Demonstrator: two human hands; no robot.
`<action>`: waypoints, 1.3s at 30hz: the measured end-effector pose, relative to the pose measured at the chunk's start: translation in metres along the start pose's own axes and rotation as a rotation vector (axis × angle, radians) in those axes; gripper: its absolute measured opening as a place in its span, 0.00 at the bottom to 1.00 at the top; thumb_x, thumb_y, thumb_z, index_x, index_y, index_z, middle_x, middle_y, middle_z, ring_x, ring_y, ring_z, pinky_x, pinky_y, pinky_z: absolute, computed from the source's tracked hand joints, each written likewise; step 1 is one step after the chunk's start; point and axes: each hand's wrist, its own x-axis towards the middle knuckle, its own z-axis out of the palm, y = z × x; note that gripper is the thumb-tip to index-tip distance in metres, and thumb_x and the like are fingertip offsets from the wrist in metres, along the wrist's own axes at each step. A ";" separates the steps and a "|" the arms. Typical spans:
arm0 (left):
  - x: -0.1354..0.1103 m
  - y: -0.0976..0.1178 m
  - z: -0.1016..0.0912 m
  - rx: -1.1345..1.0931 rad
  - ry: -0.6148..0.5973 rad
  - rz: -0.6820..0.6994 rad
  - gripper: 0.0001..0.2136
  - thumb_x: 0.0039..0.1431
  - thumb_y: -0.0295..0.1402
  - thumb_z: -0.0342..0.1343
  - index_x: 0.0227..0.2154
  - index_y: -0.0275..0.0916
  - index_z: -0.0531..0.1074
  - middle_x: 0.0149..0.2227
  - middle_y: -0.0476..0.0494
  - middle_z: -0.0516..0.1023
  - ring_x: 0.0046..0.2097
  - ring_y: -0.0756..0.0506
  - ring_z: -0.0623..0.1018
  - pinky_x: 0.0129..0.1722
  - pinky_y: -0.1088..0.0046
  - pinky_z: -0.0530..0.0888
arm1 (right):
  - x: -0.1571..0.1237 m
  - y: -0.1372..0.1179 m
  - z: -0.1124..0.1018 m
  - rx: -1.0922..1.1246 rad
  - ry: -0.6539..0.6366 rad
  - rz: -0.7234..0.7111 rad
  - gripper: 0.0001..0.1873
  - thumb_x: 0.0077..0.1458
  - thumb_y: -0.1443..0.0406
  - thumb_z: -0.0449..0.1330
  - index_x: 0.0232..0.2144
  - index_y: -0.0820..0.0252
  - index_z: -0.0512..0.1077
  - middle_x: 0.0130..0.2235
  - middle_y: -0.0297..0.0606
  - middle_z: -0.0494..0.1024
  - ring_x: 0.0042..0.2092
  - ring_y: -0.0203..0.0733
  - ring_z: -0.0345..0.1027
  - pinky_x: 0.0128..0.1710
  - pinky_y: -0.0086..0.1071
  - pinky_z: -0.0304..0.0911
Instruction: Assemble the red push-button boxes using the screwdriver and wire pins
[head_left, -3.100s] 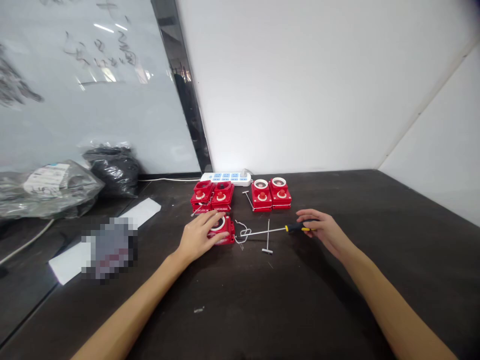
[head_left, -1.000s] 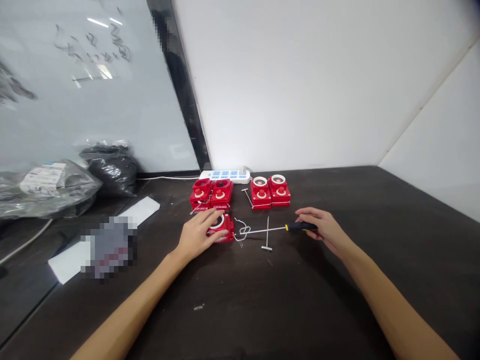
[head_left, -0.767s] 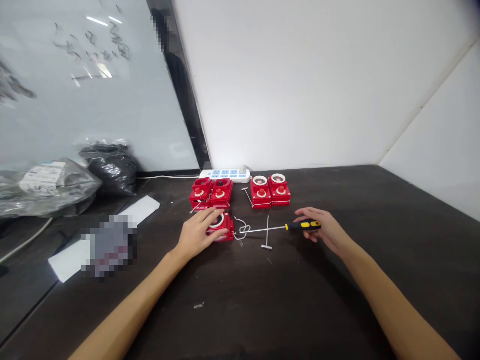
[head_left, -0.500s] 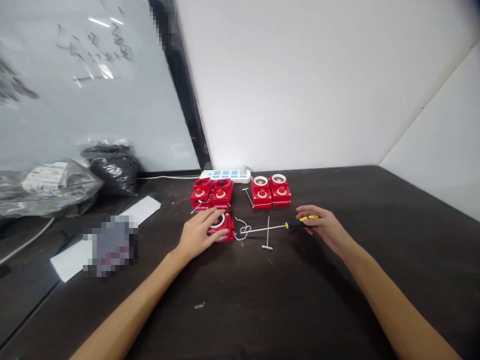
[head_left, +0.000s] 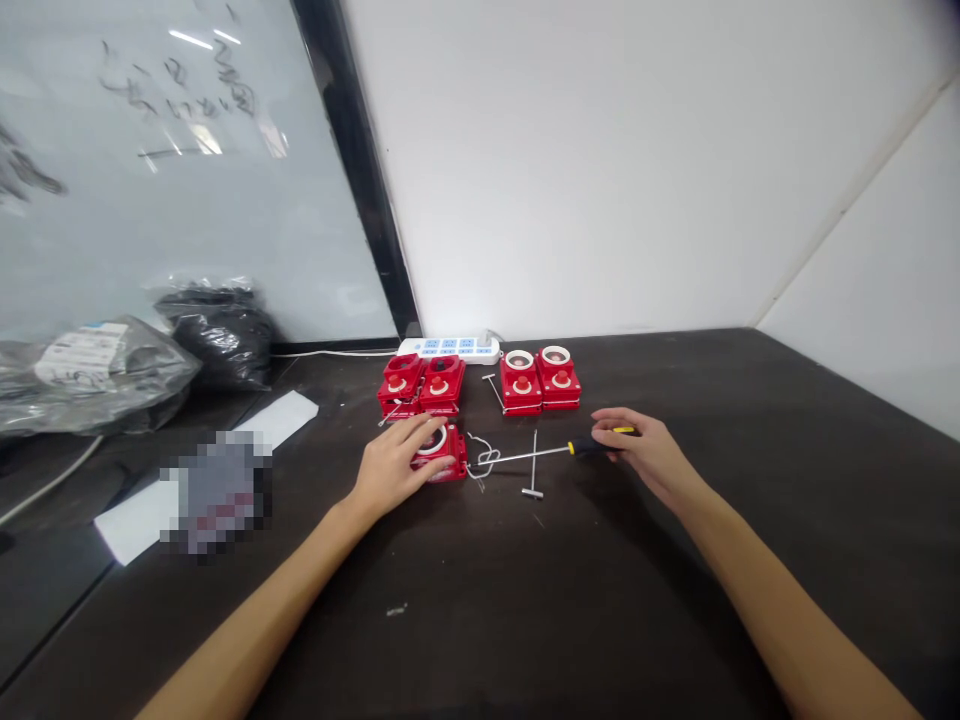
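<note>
The left hand (head_left: 397, 466) lies palm down over a red button box (head_left: 454, 467), with the forearm reaching in from the lower left and the wrist low. Its fingers drape across the top of the box toward the far side, and the thumb side sits near the box's white ring. The fingers cover much of the box, but I cannot tell whether they are gripping it or only resting on it.

The right forearm reaches in from the lower right. That hand (head_left: 646, 446) is narrowly closed around the handle of a yellow-and-black screwdriver (head_left: 589, 447), fingers curled over it. The screwdriver's thin metal shaft points left, its tip ending beside the red button box, at a loop of white wire (head_left: 483, 458) on the table.

The shaft crosses a metal T-handled rod (head_left: 533, 468) lying on the dark table (head_left: 675, 370). Just behind the hands, near the table's back edge, sit two pairs of red button boxes (head_left: 421, 385) (head_left: 539, 379), with a second metal rod (head_left: 493, 392) between them. A white power strip (head_left: 448, 346) stands at the back edge. Toward the left edge are plastic bags (head_left: 94, 375) and white paper (head_left: 277, 416).
</note>
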 end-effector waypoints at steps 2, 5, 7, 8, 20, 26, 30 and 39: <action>0.000 0.001 -0.001 0.001 -0.004 -0.006 0.24 0.60 0.50 0.54 0.55 0.43 0.70 0.52 0.39 0.76 0.52 0.39 0.77 0.52 0.61 0.74 | 0.000 -0.001 0.000 0.042 -0.003 -0.020 0.23 0.32 0.63 0.74 0.35 0.60 0.78 0.35 0.38 0.77 0.33 0.38 0.69 0.30 0.31 0.64; 0.001 0.001 -0.002 -0.007 -0.008 -0.002 0.24 0.61 0.50 0.54 0.55 0.42 0.70 0.53 0.39 0.76 0.52 0.39 0.77 0.52 0.61 0.74 | 0.000 -0.003 0.000 0.092 -0.028 0.018 0.19 0.38 0.59 0.72 0.33 0.61 0.77 0.36 0.42 0.78 0.37 0.43 0.72 0.32 0.32 0.66; 0.001 0.001 -0.002 -0.011 -0.006 -0.004 0.24 0.60 0.50 0.54 0.55 0.43 0.70 0.52 0.39 0.76 0.52 0.39 0.77 0.52 0.61 0.74 | 0.001 -0.003 0.001 0.037 -0.008 0.081 0.18 0.44 0.53 0.67 0.32 0.61 0.76 0.34 0.43 0.78 0.30 0.42 0.73 0.24 0.31 0.64; 0.001 0.001 -0.002 -0.011 -0.003 -0.007 0.24 0.60 0.50 0.54 0.55 0.43 0.70 0.52 0.39 0.76 0.52 0.39 0.77 0.52 0.61 0.74 | 0.001 -0.002 0.001 -0.031 0.021 0.102 0.20 0.47 0.50 0.65 0.32 0.61 0.76 0.31 0.42 0.77 0.24 0.39 0.71 0.18 0.30 0.60; 0.000 0.000 -0.002 -0.002 -0.007 -0.002 0.25 0.60 0.49 0.55 0.55 0.42 0.70 0.53 0.39 0.76 0.52 0.39 0.77 0.52 0.62 0.74 | -0.001 -0.005 -0.004 0.031 -0.041 0.006 0.17 0.37 0.64 0.69 0.34 0.61 0.77 0.35 0.39 0.77 0.29 0.37 0.69 0.23 0.29 0.62; 0.000 0.000 -0.001 -0.007 -0.005 -0.008 0.24 0.60 0.50 0.55 0.55 0.44 0.70 0.52 0.40 0.76 0.52 0.39 0.77 0.52 0.61 0.74 | 0.000 -0.004 -0.002 -0.124 0.027 0.049 0.18 0.46 0.53 0.64 0.33 0.62 0.77 0.26 0.35 0.72 0.16 0.27 0.51 0.13 0.26 0.41; 0.000 -0.001 0.000 0.000 -0.010 -0.005 0.24 0.60 0.50 0.55 0.55 0.44 0.71 0.52 0.40 0.76 0.52 0.39 0.77 0.52 0.61 0.75 | 0.000 -0.006 -0.003 -0.017 -0.041 0.012 0.17 0.38 0.62 0.68 0.35 0.60 0.77 0.35 0.39 0.77 0.24 0.32 0.64 0.19 0.27 0.56; 0.001 0.000 0.000 0.008 -0.012 -0.008 0.24 0.60 0.50 0.55 0.55 0.44 0.70 0.52 0.40 0.76 0.51 0.40 0.77 0.51 0.62 0.74 | 0.001 -0.002 -0.001 -0.027 0.001 0.046 0.18 0.43 0.56 0.68 0.34 0.62 0.75 0.30 0.37 0.75 0.17 0.28 0.58 0.15 0.26 0.44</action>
